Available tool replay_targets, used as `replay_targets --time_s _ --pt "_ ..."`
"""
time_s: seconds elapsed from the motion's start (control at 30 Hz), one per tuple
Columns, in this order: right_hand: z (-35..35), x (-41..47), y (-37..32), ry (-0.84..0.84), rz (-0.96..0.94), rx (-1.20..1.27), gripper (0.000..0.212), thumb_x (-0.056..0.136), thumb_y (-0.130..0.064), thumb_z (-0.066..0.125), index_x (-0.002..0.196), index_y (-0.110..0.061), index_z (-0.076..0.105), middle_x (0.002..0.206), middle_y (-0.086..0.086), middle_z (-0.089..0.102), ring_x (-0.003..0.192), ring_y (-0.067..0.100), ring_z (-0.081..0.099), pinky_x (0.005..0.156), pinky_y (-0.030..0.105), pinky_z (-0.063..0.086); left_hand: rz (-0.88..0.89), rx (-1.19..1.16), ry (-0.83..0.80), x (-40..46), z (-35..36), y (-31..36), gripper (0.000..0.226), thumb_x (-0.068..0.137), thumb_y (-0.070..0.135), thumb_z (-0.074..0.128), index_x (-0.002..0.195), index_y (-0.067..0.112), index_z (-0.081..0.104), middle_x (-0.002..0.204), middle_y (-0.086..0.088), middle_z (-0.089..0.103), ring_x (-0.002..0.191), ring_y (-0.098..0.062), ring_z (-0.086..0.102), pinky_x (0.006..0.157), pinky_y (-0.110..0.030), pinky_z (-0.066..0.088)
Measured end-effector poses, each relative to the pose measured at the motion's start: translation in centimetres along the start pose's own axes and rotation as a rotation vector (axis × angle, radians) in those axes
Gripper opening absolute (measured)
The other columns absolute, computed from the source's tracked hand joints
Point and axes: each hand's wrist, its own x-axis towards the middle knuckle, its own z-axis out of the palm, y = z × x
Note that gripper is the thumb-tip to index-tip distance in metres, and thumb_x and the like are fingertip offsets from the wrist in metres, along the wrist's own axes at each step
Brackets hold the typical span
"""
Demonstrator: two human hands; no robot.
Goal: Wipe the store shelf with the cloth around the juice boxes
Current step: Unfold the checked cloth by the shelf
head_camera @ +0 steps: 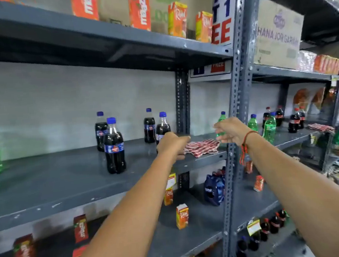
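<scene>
A red-and-white checked cloth (202, 147) lies crumpled on the grey middle shelf (67, 185), near its front right corner. My left hand (173, 145) is at the cloth's left edge, fingers curled; whether it grips the cloth is unclear. My right hand (230, 131) hovers just right of the cloth, fingers apart, holding nothing, with a red thread on the wrist. Orange juice boxes (177, 19) stand on the top shelf. More juice boxes (182, 216) stand on the lower shelf under my arms.
Dark cola bottles (114, 146) stand on the middle shelf left of and behind the cloth. Green bottles (269, 128) stand past the perforated upright post (235, 94). A second checked cloth (320, 127) lies on the right-hand shelf. A cardboard carton (279, 34) sits upper right.
</scene>
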Motion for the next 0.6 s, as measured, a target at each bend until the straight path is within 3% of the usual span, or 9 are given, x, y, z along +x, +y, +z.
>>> replay_targets --time_s 0.13,0.3,0.4,0.53,0.6 --pt "-0.8 3.0 4.0 -0.066 0.104 -0.182 0.031 0.097 -0.015 0.054 0.123 0.002 0.049 0.103 0.014 0.06 0.053 0.019 0.053 0.04 0.023 0.049 -0.083 0.195 -0.008 1.5 2.5 -0.5 0.033 0.083 0.031 0.069 0.103 0.007 0.059 0.089 -0.008 0.067 0.072 -0.017 0.069 0.059 -0.032 0.062" --pt "-0.4 6.4 7.8 -0.081 0.163 -0.137 0.032 0.096 -0.027 0.054 0.119 -0.004 0.05 0.088 0.008 0.058 0.05 0.022 0.057 0.046 0.029 0.054 -0.119 0.245 0.039 3.8 4.8 -1.1 0.033 0.083 0.037 0.069 0.097 0.016 0.048 0.071 -0.004 0.061 0.07 -0.02 0.073 0.068 -0.037 0.063" --pt "0.3 7.5 9.0 0.019 0.13 -0.142 0.03 0.09 -0.034 0.06 0.092 -0.005 0.057 0.083 0.01 0.062 0.046 0.024 0.06 0.054 0.037 0.059 -0.111 0.301 0.08 4.9 5.6 -1.3 0.03 0.086 0.04 0.065 0.09 0.016 0.047 0.064 -0.002 0.059 0.067 -0.02 0.074 0.069 -0.035 0.062" --pt "0.9 8.0 9.5 0.117 0.073 -0.197 0.027 0.085 -0.028 0.067 0.071 -0.007 0.06 0.07 0.009 0.068 0.039 0.017 0.062 0.046 0.031 0.058 -0.104 0.395 0.16 6.1 6.5 -1.8 0.016 0.087 0.024 0.064 0.092 0.01 0.059 0.065 -0.006 0.07 0.051 -0.014 0.068 0.043 -0.023 0.05" --pt "0.9 8.2 9.8 0.113 0.065 -0.166 0.025 0.085 -0.024 0.069 0.069 -0.009 0.059 0.066 0.009 0.067 0.035 0.014 0.06 0.039 0.026 0.054 -0.1 0.45 0.221 6.4 7.0 -2.1 0.01 0.084 0.018 0.066 0.089 0.01 0.063 0.067 -0.006 0.072 0.057 -0.016 0.068 0.053 -0.026 0.056"
